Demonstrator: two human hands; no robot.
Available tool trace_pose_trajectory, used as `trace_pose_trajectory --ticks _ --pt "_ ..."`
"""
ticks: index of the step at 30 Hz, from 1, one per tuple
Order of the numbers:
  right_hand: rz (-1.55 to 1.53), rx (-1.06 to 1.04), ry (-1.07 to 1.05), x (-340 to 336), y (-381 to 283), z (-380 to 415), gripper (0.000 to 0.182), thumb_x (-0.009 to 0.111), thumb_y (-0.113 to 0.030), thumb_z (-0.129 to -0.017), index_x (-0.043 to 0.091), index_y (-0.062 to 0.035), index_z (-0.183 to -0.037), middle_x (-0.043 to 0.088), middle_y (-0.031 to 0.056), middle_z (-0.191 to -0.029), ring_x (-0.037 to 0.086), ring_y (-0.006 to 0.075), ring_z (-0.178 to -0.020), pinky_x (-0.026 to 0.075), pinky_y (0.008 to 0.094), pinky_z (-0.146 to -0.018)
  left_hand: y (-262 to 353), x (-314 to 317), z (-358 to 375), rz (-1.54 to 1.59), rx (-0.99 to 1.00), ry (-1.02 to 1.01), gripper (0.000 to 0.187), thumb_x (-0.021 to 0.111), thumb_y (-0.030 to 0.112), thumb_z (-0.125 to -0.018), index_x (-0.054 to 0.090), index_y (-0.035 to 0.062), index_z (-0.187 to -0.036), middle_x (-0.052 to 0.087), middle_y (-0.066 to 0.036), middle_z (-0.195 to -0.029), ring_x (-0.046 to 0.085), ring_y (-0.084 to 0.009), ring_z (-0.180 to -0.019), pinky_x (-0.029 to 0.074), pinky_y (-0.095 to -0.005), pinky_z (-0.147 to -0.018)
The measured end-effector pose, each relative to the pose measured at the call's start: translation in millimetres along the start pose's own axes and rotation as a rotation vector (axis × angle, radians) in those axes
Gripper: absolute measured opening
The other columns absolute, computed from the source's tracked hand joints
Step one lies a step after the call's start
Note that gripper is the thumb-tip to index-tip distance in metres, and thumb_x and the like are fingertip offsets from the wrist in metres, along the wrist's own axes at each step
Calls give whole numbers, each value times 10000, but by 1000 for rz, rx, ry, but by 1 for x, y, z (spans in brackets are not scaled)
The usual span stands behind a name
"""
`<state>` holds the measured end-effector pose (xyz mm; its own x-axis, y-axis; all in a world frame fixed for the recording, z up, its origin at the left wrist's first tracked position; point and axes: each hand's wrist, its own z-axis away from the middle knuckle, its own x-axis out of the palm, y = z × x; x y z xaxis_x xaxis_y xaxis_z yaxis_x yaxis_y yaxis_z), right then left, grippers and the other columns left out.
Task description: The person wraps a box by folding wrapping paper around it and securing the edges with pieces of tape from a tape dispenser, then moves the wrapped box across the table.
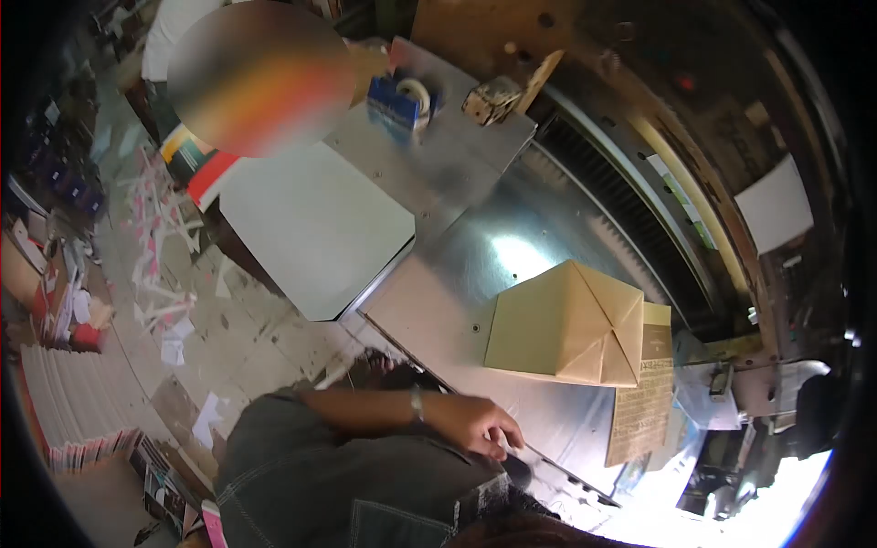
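Observation:
My left hand [470, 425], with a band at the wrist, is by the front edge of a metal machine bed [438, 310]. Its fingers bend loosely, with gaps between them, and nothing shows in them. Just below the fingertips is a dark rounded knob-like part [518, 470]. Beyond the hand, a package wrapped in brown paper [539, 333] sits on the bed, its folded end facing right. A brown printed sheet [639, 416] lies partly under it. My right hand is out of view.
A large white sheet or stack [315, 228] lies left on the bed. Farther back are a blue tape dispenser [393, 105] and a small block [493, 99]. A blurred person [169, 41] is at upper left. Paper scraps [151, 237] and a paper stack [68, 393] occupy the left floor area.

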<state>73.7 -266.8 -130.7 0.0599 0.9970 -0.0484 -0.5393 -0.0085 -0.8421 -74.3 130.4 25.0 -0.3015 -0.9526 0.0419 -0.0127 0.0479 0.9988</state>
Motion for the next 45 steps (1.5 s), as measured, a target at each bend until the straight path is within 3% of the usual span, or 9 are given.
trace_pose_trajectory --ticks 6,10,19,28,34,37,42,44,45 --pt "283 -147 -469 129 -97 93 669 640 -231 -1059 300 -174 -1632 607 230 -1357 729 259 -993 606 368 -785 82 -109 80 -73 331 430 452 779 293 -953 670 58 -1323 731 -91 -1206 704 -200 -1078 565 -348 -909" --pt "227 -339 -457 220 -88 75 1003 797 -164 -912 122 -103 -1652 487 205 -1492 643 331 -1186 615 458 -896 121 -184 134 -608 354 1029 421 778 211 -945 669 49 -1318 718 -107 -1183 686 -204 -1093 553 -322 -912" --pt "418 -535 -210 318 -99 28 819 705 -186 -958 220 -47 -1604 510 229 -1461 610 338 -1221 556 465 -960 69 -327 231 -428 -162 1426 498 752 296 -970 616 83 -1400 688 -90 -1333 638 -231 -1224 509 -379 -1043" --pt "527 -663 6 280 -85 -3 629 590 -215 -1016 342 23 -1543 539 259 -1423 570 348 -1266 483 475 -1040 -19 -462 237 -319 -551 1562 814 779 342 -907 422 2 -1555 585 -171 -1489 619 -276 -1267 494 -374 -1074" --pt "564 -648 80 257 -90 5 554 522 -232 -1051 416 65 -1506 557 277 -1400 546 354 -1292 439 481 -1088 -70 -517 226 -220 -137 1562 962 723 -46 -813 269 70 -1653 390 -165 -1666 516 -299 -1389 456 -369 -1133" --pt "532 -840 154 249 -70 -26 534 474 -231 -1062 441 97 -1482 538 310 -1436 534 392 -1302 413 479 -1113 -36 -515 216 -379 -260 1425 867 670 -58 -825 345 64 -1619 503 -132 -1571 524 -238 -1372 451 -338 -1121" --pt "474 -614 87 277 -101 5 547 542 -357 -1091 503 66 -1436 662 246 -1244 654 281 -1010 557 370 -731 -58 -559 228 -239 -36 1353 654 658 -12 -832 501 30 -1465 618 -113 -1403 563 -217 -1322 432 -330 -1117" --pt "466 -907 96 259 -76 -28 530 547 -352 -1085 533 70 -1406 673 246 -1204 650 287 -990 553 371 -723 -63 -558 227 -352 -123 1300 524 660 -1 -831 583 22 -1349 660 -121 -1308 595 -220 -1276 431 -342 -1113" --pt "369 -749 97 273 -88 -2 509 559 -342 -1071 570 79 -1357 674 250 -1197 630 315 -1028 538 424 -864 -38 -538 221 -420 -192 1210 515 705 15 -842 588 20 -1343 665 -123 -1315 600 -209 -1286 430 -336 -1124"
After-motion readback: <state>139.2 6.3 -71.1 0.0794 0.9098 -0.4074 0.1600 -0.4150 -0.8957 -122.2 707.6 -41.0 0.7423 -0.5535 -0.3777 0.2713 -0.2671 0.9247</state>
